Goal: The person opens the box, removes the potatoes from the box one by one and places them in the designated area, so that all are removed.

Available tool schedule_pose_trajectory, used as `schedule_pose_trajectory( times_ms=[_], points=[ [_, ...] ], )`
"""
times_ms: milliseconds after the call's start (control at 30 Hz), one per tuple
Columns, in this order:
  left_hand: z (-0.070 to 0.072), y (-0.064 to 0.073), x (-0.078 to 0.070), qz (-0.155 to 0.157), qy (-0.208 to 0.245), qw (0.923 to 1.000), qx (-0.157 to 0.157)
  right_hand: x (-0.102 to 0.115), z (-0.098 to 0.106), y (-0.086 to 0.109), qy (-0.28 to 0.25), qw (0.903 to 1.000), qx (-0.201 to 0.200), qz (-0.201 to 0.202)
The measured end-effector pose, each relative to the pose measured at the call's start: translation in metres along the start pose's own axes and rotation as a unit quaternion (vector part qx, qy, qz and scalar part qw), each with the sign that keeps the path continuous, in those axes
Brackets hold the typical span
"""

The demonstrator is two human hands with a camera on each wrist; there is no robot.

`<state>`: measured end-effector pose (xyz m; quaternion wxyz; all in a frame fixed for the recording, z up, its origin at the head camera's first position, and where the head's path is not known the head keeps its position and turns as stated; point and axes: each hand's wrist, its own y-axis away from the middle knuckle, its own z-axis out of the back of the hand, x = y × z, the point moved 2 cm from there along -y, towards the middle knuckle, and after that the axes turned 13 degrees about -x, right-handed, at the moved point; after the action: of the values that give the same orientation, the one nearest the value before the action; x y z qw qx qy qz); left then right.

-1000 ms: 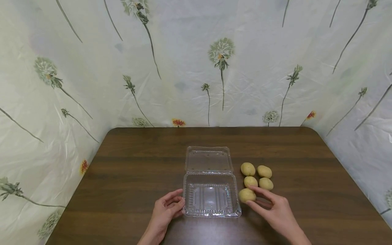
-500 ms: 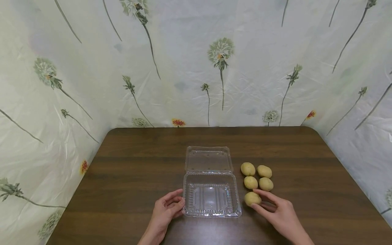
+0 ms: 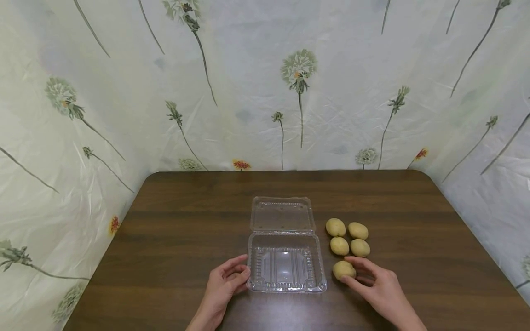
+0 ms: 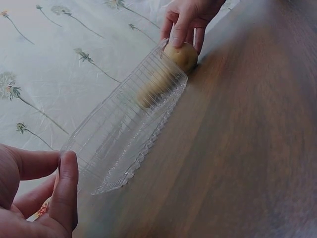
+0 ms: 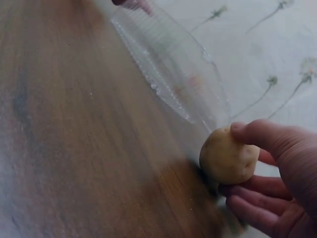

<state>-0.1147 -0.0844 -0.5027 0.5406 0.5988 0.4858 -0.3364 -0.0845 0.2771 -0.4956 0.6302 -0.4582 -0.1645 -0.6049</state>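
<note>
A clear plastic clamshell container (image 3: pixel 285 269) sits on the table with its lid (image 3: pixel 282 215) folded back, away from me. My left hand (image 3: pixel 227 284) pinches the container's left rim between thumb and fingers, which the left wrist view shows close up. On the container's right, my right hand (image 3: pixel 378 285) grips a small yellow potato (image 3: pixel 344 271) by thumb and fingertips. In the right wrist view this potato (image 5: pixel 227 157) is low over or on the table; I cannot tell which. Several other potatoes (image 3: pixel 339 246) lie in a cluster just beyond it.
The dark wooden table (image 3: pixel 186 220) has rounded far corners. A pale sheet (image 3: pixel 248 92) printed with dandelions stands behind the table and along both sides. Bare wood shows left of the container and right of the potatoes.
My right hand has shifted slightly right and toward me with the potato, away from the container and the other potatoes. My left hand and the container have stayed in place.
</note>
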Motion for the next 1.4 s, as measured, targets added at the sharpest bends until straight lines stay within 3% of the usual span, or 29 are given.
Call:
schedule_pose_trajectory(
  times_ms=[167,567,867,1067,1267,1400],
  points=[
    [-0.001,-0.001,0.0,0.001,0.001,1.0,-0.002,0.0,0.001,-0.003,0.028,0.9995,-0.017,-0.005],
    [-0.003,-0.001,0.001,0.006,0.001,1.0,-0.001,0.002,0.006,-0.007,0.117,0.9903,-0.02,-0.073],
    [-0.003,0.002,0.002,0.003,0.001,1.0,0.003,0.002,0.009,-0.006,0.125,0.9877,-0.035,-0.088],
    [-0.001,0.003,-0.001,-0.004,0.001,0.9999,0.011,0.004,0.014,-0.005,0.117,0.9896,-0.054,-0.064],
    [0.004,-0.001,-0.014,-0.044,-0.056,0.9966,0.041,0.018,0.021,-0.008,0.116,0.9818,-0.142,0.048],
    [0.007,-0.004,-0.025,-0.076,-0.087,0.9922,0.047,0.033,0.023,-0.017,0.109,0.976,-0.153,0.11]
  ],
)
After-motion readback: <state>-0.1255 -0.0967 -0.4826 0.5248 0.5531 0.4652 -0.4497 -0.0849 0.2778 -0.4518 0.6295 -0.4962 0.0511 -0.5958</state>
